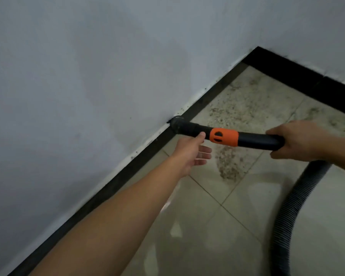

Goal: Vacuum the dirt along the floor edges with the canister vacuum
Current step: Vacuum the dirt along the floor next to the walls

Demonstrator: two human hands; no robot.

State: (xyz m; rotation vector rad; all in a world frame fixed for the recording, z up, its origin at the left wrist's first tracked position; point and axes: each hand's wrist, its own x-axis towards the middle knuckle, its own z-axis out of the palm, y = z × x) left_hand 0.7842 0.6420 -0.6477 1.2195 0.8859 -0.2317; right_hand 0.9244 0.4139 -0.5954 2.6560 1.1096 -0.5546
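Gripping one vacuum wand point(253, 139), right hand point(299, 142); left hand point(189, 154) straight-fingered beside it

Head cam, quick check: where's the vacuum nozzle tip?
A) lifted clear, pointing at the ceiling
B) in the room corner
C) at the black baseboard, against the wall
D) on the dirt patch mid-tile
C: the nozzle tip sits at the top edge of the black baseboard where it meets the wall, while the dirt patch lies on the tiles under the wand.
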